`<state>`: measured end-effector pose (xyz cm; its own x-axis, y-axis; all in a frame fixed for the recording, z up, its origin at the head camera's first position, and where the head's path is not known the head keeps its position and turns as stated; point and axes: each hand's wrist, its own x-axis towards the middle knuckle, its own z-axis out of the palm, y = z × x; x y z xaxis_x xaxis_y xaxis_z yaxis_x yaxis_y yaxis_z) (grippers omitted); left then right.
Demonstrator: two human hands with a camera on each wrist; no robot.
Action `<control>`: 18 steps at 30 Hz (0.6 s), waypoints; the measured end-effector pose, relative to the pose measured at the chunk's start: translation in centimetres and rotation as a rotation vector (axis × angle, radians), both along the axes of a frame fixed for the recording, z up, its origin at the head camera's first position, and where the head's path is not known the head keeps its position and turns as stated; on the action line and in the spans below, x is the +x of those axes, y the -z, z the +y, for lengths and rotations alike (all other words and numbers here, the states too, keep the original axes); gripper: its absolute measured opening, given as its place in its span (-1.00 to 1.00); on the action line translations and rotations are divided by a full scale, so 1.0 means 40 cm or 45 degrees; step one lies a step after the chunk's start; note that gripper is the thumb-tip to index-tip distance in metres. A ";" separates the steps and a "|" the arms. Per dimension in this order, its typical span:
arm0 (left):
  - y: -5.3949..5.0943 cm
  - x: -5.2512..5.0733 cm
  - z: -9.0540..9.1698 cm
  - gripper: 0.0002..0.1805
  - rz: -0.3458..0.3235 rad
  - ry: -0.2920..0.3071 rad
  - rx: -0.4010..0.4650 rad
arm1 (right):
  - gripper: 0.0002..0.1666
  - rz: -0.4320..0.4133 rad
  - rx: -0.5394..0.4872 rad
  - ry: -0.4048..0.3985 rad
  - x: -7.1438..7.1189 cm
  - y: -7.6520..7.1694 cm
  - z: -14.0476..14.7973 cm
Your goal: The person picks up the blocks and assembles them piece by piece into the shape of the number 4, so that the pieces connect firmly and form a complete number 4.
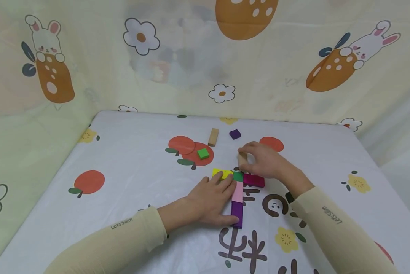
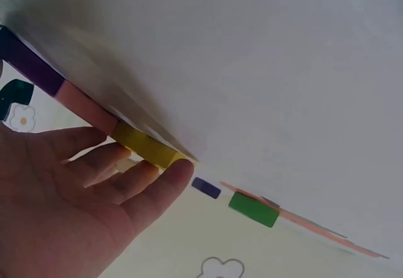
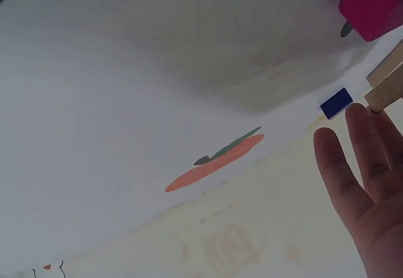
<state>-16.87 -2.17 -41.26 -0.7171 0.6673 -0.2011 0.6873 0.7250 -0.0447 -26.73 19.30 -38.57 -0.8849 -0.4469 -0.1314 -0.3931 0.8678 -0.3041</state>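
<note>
Bare wood sits in our right hand [image 1: 264, 161], the nearer one: we pinch a tan block [image 1: 243, 159] between thumb and fingers. It lies at that hand's left side, just beyond the green block [image 1: 238, 176], long axis roughly in line with the pink block [image 1: 237, 192] and purple block [image 1: 237, 210]. Our left hand [image 1: 209, 201] spreads its fingers across the yellow block [image 1: 225, 172].
</note>
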 end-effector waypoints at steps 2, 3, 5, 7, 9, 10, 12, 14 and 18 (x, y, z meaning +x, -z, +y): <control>0.000 0.000 0.000 0.08 -0.005 0.001 0.001 | -0.31 0.002 0.000 -0.005 0.003 0.003 -0.004; 0.001 -0.001 0.000 0.08 -0.005 0.001 0.001 | -0.31 0.003 0.000 -0.007 0.004 0.003 -0.006; 0.001 -0.001 -0.001 0.08 -0.002 0.003 0.002 | -0.31 0.008 -0.002 -0.012 0.006 0.005 -0.010; 0.001 -0.001 -0.002 0.08 0.004 0.006 0.001 | -0.32 0.016 0.001 -0.020 0.009 0.005 -0.015; 0.002 -0.001 -0.002 0.08 0.013 0.012 -0.001 | -0.32 0.026 0.006 -0.029 0.012 0.005 -0.018; 0.002 -0.001 -0.002 0.08 0.017 0.015 -0.001 | -0.32 0.030 0.010 -0.031 0.014 0.005 -0.019; 0.003 -0.001 -0.003 0.08 0.024 0.020 -0.001 | -0.33 0.039 0.015 -0.034 0.016 0.006 -0.021; 0.004 -0.001 -0.002 0.08 0.031 0.024 -0.001 | -0.33 0.046 0.024 -0.037 0.017 0.008 -0.022; 0.004 -0.002 -0.002 0.08 0.033 0.024 0.001 | -0.33 0.058 0.040 -0.044 0.016 0.014 -0.022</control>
